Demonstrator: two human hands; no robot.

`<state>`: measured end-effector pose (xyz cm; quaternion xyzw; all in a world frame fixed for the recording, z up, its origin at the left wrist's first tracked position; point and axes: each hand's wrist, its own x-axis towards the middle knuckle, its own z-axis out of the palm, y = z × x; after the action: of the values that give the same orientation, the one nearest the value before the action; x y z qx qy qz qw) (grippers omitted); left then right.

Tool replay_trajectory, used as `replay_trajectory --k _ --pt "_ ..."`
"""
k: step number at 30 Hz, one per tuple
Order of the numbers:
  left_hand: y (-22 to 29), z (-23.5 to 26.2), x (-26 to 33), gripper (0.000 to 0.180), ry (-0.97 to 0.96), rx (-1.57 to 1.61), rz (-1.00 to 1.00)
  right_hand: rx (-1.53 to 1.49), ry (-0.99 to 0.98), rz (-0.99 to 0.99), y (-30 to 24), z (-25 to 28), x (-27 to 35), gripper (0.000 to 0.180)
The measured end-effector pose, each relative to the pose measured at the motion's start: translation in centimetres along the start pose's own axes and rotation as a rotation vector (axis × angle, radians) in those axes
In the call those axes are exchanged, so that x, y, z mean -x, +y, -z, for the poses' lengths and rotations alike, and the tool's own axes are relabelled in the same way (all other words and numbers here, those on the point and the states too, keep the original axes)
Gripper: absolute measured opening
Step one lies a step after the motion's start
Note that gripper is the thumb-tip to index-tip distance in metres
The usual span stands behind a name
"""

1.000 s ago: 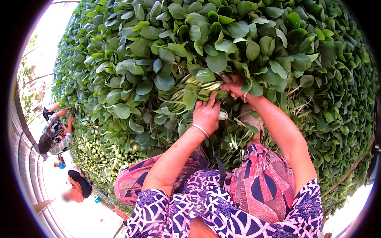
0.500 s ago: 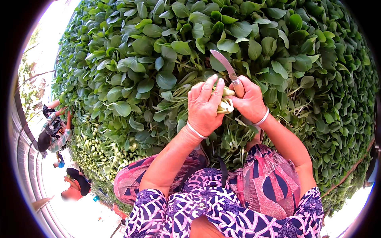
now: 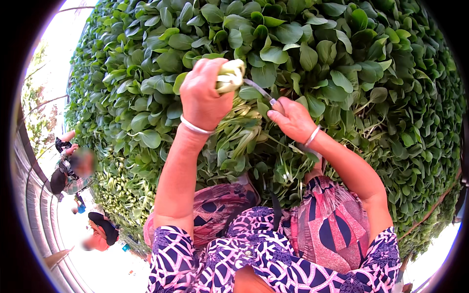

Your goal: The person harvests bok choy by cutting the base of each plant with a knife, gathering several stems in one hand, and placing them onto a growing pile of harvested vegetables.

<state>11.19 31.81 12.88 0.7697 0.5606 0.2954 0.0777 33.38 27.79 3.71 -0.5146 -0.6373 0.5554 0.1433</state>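
Observation:
Green bok choy plants (image 3: 312,53) spread in a dense bed in front of me. My left hand (image 3: 205,93) is closed around a small bunch of bok choy (image 3: 230,76), its pale stem ends pointing right; the leaves are hidden behind the hand. In my right hand (image 3: 294,119) is a curved knife (image 3: 258,89) with a wooden handle. Its blade slants up and left, the tip close to the stem ends; whether they touch I cannot tell. Pale-stemmed bok choy (image 3: 242,124) lies in a heap between and below my hands.
Many bok choy (image 3: 128,188) lie with pale bases showing, left of my knee. A person in a checked shirt (image 3: 68,171) is by the bed's left edge, another in dark clothing (image 3: 103,228) farther down. A ribbed pale sheet (image 3: 36,205) curves along the far left.
My left hand has moved up and left with the bok choy, its wrist turned. My right hand has dropped slightly, and the knife now tilts more to the left.

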Motion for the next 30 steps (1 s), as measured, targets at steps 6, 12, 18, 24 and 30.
replay_trajectory --k 6,12,18,24,30 --pt "-2.7 -5.4 1.6 0.036 -0.671 -0.256 -0.107 0.043 0.032 -0.079 3.2 -2.8 -4.0 0.035" --pt "-4.8 -8.0 2.9 0.041 -0.934 -0.476 0.153 0.058 0.036 -0.079 6.6 -4.0 -7.0 0.039" --pt "-5.6 -7.7 6.8 0.034 -0.684 -0.427 0.188 0.034 -0.14 -0.241 5.6 -4.0 -7.1 0.042" --pt "-5.0 -7.8 8.3 0.05 -0.64 -0.39 0.284 0.088 -0.189 -0.292 4.8 -4.1 -7.6 0.043" --pt "-4.5 -7.2 8.3 0.05 -0.64 -0.344 0.293 0.188 -0.244 -0.183 5.7 -4.6 -8.3 0.043"
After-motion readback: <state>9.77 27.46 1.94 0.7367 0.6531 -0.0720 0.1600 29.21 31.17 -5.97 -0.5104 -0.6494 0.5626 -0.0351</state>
